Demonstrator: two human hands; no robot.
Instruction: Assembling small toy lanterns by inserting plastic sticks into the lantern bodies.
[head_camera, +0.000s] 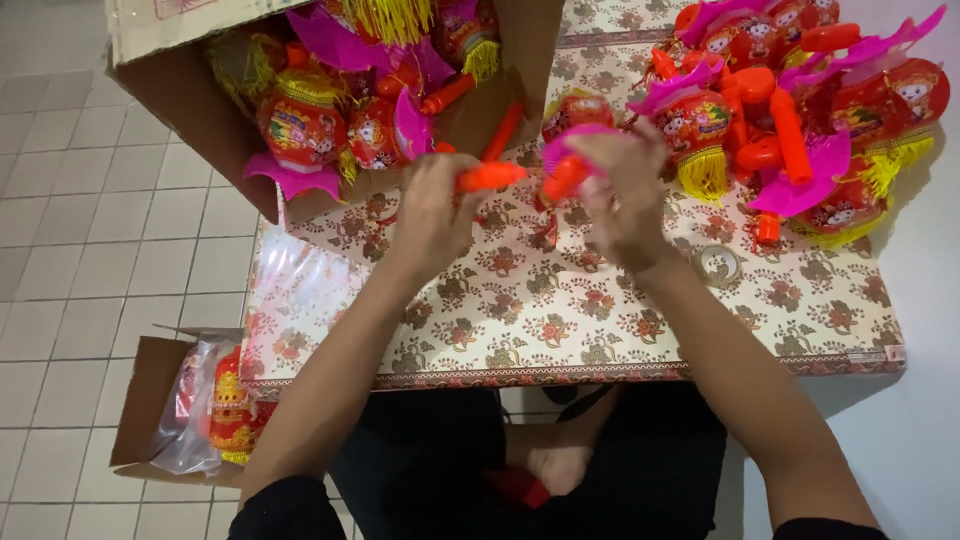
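Tabletop carton (190, 90) holds lanterns (330, 120).

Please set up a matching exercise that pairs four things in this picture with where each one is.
Things:
1. roll of clear tape
2. small cardboard box
3. orange handle
4. heap of red lanterns

Places:
A. on the tiled floor, left of the table
B. in the left hand
C. on the patterned tablecloth, just right of the right hand's wrist
D. piled at the table's far right corner

Pairs: 1-C, 2-A, 3-B, 4-D
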